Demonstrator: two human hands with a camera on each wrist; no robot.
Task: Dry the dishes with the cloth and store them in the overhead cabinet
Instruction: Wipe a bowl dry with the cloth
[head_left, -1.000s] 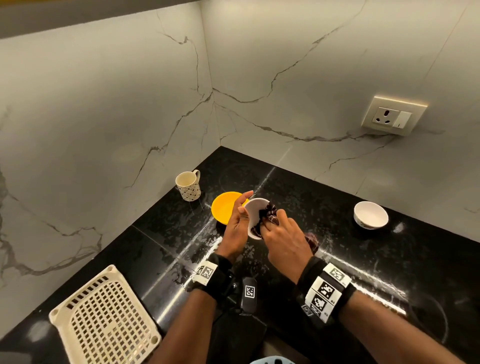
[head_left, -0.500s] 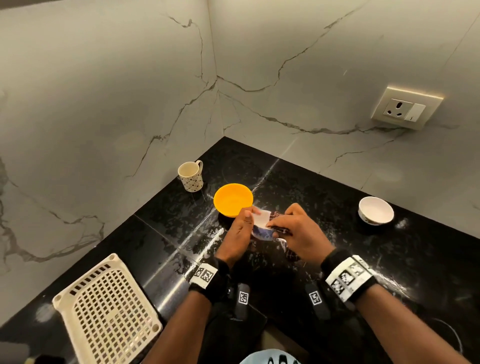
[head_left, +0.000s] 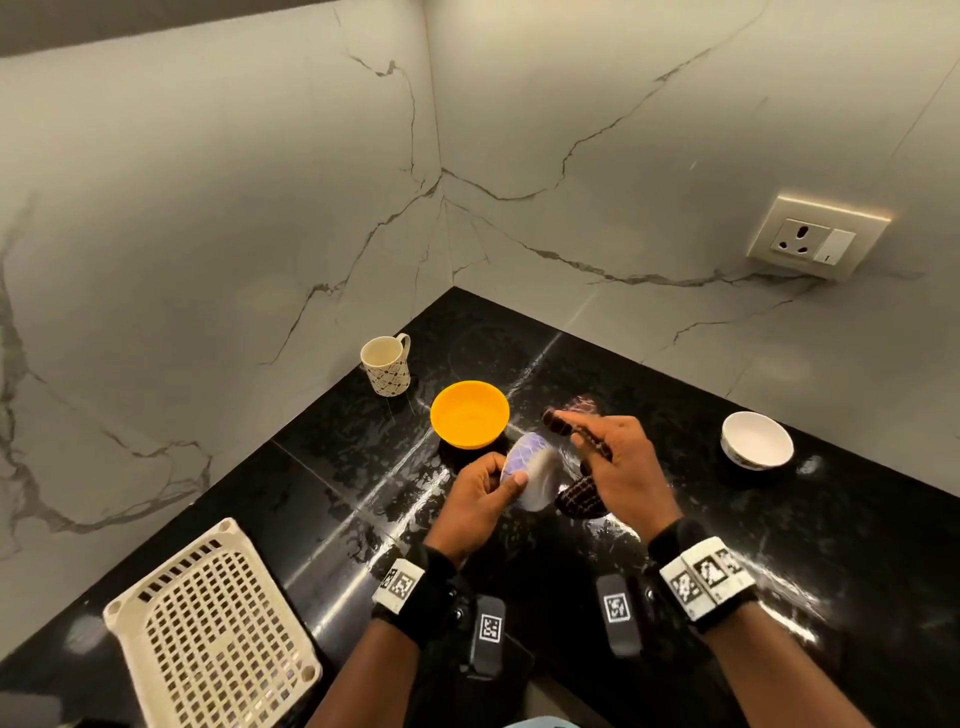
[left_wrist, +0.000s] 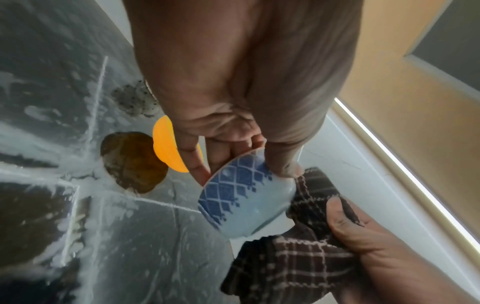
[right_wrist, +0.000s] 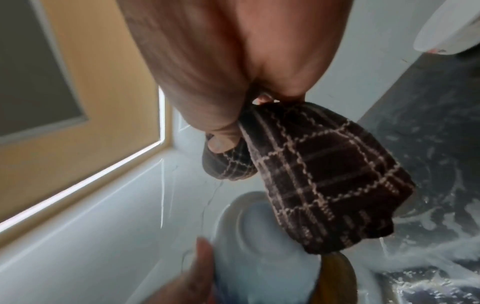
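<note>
From the head view, the left hand gripped a blue-patterned bowl above the table, beside the right hand clutching the checked cloth; an orange bowl sat just beyond. In the left wrist view, thumb and fingers pinched the bowl's rim, cloth touching its base. In the right wrist view, the cloth hung bunched over the upturned foot. Glazed ceramic likely handles slick and fragile; hold rim and foot firmly.
</note>
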